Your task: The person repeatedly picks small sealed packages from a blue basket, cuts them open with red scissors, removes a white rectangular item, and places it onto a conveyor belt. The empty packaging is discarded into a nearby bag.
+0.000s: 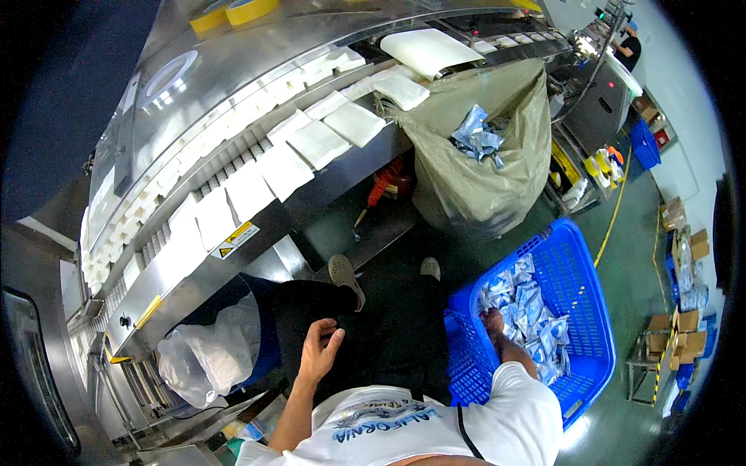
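Observation:
My left hand (320,348) is held above my dark-trousered leg with its fingers loosely bent, the thumb a little apart, and nothing visible in it. To the right, my right arm reaches down into a large blue plastic basket (584,388). Inside lie many small blue-and-white sachets (536,311) in a loose heap. My right hand (493,321) is at the left side of this heap, against the sachets. Its fingers are dark and partly hidden, so whether they grip a sachet does not show.
A steel conveyor (272,198) carrying flat white pouches (280,171) curves along the left and front. A greenish sack (482,194) holding crumpled blue wrappers (477,133) hangs at its end. A white plastic bag (217,349) sits below left. Another person (628,48) stands far right, near machinery.

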{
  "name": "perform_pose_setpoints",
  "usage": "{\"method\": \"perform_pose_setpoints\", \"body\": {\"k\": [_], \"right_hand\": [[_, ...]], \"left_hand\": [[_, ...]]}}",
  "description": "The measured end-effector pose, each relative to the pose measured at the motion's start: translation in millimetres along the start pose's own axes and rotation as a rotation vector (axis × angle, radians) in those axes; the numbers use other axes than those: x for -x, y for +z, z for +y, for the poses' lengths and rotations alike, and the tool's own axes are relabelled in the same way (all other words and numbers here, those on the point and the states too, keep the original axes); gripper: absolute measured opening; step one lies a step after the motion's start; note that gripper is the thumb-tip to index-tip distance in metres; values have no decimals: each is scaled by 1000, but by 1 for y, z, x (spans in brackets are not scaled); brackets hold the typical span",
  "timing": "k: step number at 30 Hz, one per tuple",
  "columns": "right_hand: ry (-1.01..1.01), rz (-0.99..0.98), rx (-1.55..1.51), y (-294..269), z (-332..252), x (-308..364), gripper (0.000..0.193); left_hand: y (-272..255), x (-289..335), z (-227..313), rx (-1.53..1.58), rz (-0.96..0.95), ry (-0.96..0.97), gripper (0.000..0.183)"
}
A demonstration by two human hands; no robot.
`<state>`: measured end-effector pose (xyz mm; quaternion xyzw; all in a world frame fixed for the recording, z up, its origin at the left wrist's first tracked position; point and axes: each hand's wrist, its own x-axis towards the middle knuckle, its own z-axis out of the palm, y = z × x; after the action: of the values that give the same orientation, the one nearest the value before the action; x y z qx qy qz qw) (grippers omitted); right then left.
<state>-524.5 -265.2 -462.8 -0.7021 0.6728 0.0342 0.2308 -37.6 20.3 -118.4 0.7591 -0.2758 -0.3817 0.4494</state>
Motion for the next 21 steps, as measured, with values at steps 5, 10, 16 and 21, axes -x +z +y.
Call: {"method": "perform_pose_setpoints", "body": {"k": [5, 10, 16, 21], "right_hand": [[85, -140, -125, -19, 65, 11, 34], [30, -15, -38, -86, 47, 47, 31], [45, 409, -707, -247, -2, 96, 40], [-235, 141, -1123, -345, -194, 179, 28]], "left_hand": [[34, -11, 1, 26, -112, 15, 40], [41, -16, 12, -78, -194, 123, 41], [80, -25, 50, 61, -489, 275, 41], [143, -15, 115, 369, -669, 391, 68]]}}
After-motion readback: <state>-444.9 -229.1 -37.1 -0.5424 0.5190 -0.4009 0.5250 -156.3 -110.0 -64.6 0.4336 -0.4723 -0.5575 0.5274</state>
